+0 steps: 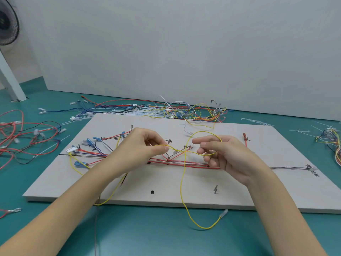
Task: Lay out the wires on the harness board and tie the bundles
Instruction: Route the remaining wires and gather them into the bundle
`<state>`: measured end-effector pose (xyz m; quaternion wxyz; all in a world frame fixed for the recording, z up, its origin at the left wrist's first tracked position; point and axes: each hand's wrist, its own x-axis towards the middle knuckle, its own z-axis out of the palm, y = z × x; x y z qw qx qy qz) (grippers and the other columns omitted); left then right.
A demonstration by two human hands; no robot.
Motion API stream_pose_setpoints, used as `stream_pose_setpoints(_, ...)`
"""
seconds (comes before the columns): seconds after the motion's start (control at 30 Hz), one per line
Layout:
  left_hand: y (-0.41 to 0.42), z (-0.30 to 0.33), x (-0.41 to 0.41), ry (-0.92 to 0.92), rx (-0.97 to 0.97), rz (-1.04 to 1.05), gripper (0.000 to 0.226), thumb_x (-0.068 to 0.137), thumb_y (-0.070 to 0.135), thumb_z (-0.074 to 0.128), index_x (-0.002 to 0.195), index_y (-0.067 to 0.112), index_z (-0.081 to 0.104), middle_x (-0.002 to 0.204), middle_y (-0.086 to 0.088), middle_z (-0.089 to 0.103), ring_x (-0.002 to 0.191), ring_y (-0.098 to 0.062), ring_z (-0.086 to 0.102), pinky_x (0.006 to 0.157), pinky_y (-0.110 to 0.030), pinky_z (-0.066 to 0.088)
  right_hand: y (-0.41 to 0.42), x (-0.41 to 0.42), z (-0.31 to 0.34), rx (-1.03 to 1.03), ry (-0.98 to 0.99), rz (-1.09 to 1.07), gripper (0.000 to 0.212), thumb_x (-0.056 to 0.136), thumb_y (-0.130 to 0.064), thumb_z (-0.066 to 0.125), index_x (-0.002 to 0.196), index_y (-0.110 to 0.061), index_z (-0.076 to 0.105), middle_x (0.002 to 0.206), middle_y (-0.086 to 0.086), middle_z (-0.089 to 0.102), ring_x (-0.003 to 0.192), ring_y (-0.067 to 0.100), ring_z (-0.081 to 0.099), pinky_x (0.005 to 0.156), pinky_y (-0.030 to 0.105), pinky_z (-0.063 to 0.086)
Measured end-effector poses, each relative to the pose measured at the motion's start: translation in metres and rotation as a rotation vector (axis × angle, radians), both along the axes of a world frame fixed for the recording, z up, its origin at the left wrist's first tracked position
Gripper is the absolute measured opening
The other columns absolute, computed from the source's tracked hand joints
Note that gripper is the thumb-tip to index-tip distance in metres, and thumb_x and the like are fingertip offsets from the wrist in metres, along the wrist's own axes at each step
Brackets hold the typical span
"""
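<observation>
A pale harness board (258, 191) lies flat on the teal table, with red, white and grey wires (177, 163) routed along its middle between pegs. My left hand (142, 145) pinches a yellow wire (181, 182) above the board's centre. My right hand (227, 156) holds the same wire, which loops over its index finger. The yellow wire crosses itself between the hands and hangs down past the board's front edge, ending in a clear terminal (223, 213) on the table. Blue and white connectors (81, 152) sit at the board's left end.
A pile of loose coloured wires and white cable ties (166, 109) lies behind the board by the wall. More red and black wires (22, 137) spread at the left, another bundle (332, 143) at the right edge. A fan (7, 24) stands at the far left.
</observation>
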<state>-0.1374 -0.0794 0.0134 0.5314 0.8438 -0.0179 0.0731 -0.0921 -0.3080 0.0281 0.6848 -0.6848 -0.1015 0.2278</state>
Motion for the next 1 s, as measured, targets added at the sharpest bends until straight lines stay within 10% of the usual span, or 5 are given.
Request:
stream_pose_setpoints(0.33,0.006,-0.006,0.004,-0.066,0.069,0.098,0.013,0.087,0.019,0.068,0.075,0.022,0.065,0.054,0.012,0.051,0.047,-0.003,0.042,0.05,-0.018,0.033,-0.002,0.001,0.003,-0.098,0.004,-0.135,0.036,0.091,-0.009,0.035,0.093,-0.008,0.071,0.045,0.005,0.044,0.037,0.016,0.037,0.034,0.019,0.024)
stream_pose_setpoints(0.6,-0.001,0.004,-0.004,0.087,-0.22,-0.106,0.011,0.098,0.013,0.053,0.088,0.014,0.057,0.065,0.001,0.065,0.05,-0.008,0.05,0.037,-0.018,0.034,0.011,-0.004,-0.002,-0.152,0.003,-0.135,0.031,0.092,-0.009,0.038,0.101,-0.002,0.067,0.057,0.012,0.058,0.045,0.018,0.051,0.04,0.023,0.039)
stream_pose_setpoints(1.0,-0.007,-0.002,-0.004,-0.019,-0.316,-0.103,0.029,0.097,0.0,0.049,0.1,0.017,0.072,0.086,0.001,0.074,0.044,-0.007,0.034,0.043,-0.017,0.027,0.012,-0.01,-0.008,-0.338,-0.134,0.101,0.01,0.076,-0.014,0.079,0.07,-0.009,0.073,0.047,-0.002,0.044,0.04,0.01,0.035,0.038,0.018,0.025)
